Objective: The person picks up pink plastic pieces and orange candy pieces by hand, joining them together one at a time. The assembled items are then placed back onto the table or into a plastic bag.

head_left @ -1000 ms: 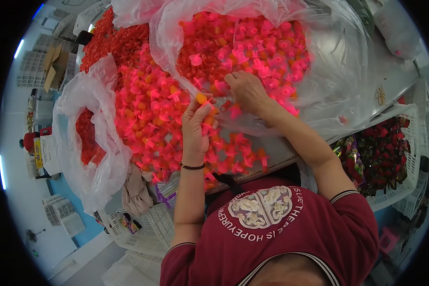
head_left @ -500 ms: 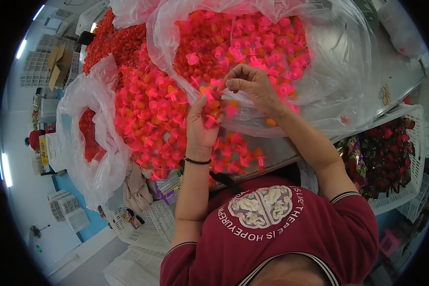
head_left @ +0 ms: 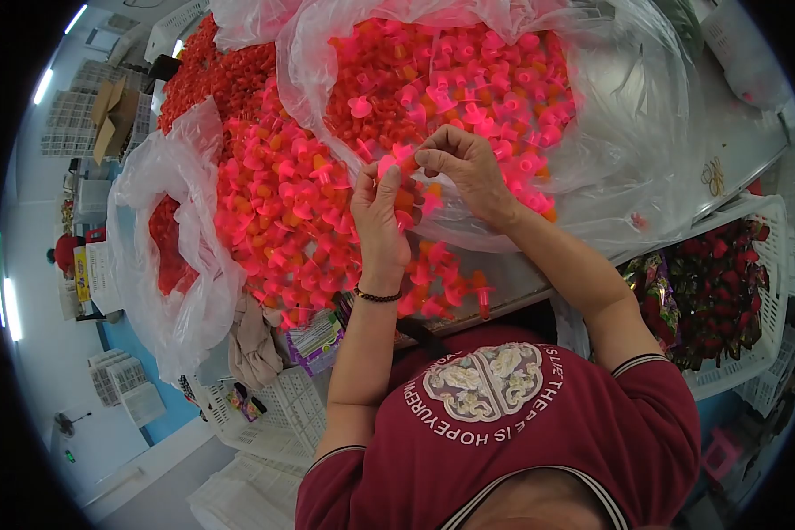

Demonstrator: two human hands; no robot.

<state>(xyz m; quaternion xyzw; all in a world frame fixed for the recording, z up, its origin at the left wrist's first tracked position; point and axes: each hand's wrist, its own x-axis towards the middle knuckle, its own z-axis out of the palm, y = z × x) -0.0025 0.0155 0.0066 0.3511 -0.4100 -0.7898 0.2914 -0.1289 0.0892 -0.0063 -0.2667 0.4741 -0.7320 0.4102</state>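
My left hand, with a dark bead bracelet at the wrist, is closed around pink and orange plastic pieces, its thumb pressed on them. Close beside it on the right, my right hand pinches a small red-orange piece against those pieces. Around and beneath both hands lie heaps of pink pieces with orange parts among them. An open clear plastic bag holds more pink pieces and small red ones.
A white crate of dark red wrapped items stands at the right. Another plastic bag with red pieces is at the left, near a beige cloth and purple packaging. Rubber bands lie on the metal table.
My left hand has turned and shifted slightly right, its thumb now over the pieces. My right hand has moved slightly down, and its fingertips now meet those pieces.
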